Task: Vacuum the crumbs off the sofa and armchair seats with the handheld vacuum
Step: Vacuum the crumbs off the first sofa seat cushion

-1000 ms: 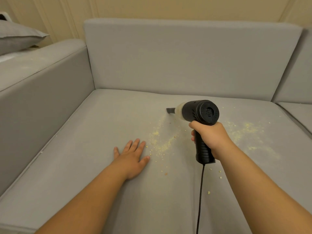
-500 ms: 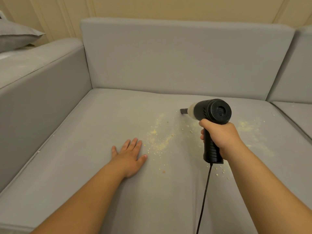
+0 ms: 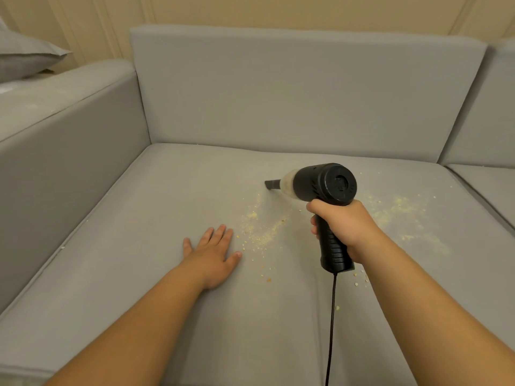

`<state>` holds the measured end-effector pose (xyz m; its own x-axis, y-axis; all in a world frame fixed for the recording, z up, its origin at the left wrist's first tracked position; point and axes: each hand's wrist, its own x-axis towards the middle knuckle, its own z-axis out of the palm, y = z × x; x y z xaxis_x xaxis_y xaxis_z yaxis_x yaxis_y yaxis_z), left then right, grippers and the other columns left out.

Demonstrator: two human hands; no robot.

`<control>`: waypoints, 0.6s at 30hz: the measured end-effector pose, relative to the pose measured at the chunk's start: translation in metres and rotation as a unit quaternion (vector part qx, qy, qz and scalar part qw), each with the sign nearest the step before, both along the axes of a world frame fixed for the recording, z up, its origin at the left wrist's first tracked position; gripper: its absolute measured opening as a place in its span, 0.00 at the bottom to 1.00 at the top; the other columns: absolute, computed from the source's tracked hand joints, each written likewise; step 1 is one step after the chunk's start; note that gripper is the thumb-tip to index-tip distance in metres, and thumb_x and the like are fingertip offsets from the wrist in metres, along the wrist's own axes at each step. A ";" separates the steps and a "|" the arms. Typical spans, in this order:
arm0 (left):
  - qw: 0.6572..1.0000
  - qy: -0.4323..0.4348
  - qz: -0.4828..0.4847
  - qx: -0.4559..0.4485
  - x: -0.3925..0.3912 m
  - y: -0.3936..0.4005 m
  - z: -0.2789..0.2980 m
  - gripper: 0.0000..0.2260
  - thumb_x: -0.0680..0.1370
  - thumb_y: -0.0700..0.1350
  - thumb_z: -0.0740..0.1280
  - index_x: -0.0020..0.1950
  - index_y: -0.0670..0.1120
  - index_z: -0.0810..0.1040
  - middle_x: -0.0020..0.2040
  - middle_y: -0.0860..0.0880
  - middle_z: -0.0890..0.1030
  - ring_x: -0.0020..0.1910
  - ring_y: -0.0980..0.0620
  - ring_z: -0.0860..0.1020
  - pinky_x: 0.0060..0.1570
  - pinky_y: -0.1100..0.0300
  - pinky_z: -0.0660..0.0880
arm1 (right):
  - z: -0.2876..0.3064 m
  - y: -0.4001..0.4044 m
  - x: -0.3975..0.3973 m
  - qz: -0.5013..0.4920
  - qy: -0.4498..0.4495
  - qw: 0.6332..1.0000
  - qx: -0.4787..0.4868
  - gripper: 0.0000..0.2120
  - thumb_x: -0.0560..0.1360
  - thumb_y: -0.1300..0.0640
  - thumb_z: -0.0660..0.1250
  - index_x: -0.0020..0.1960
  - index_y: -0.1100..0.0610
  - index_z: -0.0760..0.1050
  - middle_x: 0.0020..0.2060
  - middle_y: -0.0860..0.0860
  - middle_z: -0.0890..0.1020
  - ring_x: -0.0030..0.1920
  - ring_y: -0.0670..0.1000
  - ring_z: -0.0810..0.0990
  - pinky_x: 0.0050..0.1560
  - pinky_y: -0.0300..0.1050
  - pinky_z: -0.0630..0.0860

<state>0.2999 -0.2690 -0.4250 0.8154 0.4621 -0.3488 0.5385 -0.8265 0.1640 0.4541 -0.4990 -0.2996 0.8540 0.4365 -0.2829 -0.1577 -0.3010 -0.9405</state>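
Head view is showing the right hand (image 3: 344, 227) clenching the handheld vacuum (image 3: 323, 188), its nozzle resting at the crumbs (image 3: 257, 232) on the sofa seat (image 3: 139, 246); the left hand (image 3: 213, 254) is lying flat, grip released. Sweeping too quickly is likely scattering crumbs instead of collecting them.

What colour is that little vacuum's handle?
Black, with ribbed grip, on the black handheld vacuum held by the right hand; head view.
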 end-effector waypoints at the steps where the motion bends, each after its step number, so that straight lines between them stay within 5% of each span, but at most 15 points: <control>1: 1.000 -0.001 0.000 -0.001 0.000 0.000 0.000 0.32 0.84 0.66 0.45 0.85 0.56 0.40 0.84 0.58 0.38 0.83 0.53 0.39 0.77 0.32 0.39 | 0.001 0.001 -0.002 0.016 0.000 1.000 -0.003 0.10 0.74 0.59 0.75 0.53 0.60 0.82 0.36 0.57 0.85 0.34 0.54 0.84 0.46 0.54 0.84; 8: 1.000 -0.005 0.004 -0.005 -0.006 -0.001 0.000 0.33 0.84 0.65 0.46 0.84 0.54 0.37 0.84 0.57 0.38 0.83 0.53 0.39 0.79 0.37 0.39 | 0.001 -0.016 -0.005 -0.048 -0.072 0.996 -0.034 0.07 0.72 0.58 0.76 0.48 0.59 0.83 0.36 0.56 0.86 0.34 0.53 0.86 0.48 0.55 0.84; 18: 1.000 0.011 0.011 -0.012 -0.023 -0.007 0.006 0.33 0.84 0.65 0.46 0.85 0.54 0.40 0.84 0.56 0.38 0.83 0.53 0.39 0.79 0.37 0.40 | 0.004 -0.032 -0.015 -0.056 -0.018 0.998 0.001 0.07 0.74 0.59 0.75 0.52 0.57 0.82 0.37 0.57 0.85 0.34 0.54 0.84 0.45 0.54 0.83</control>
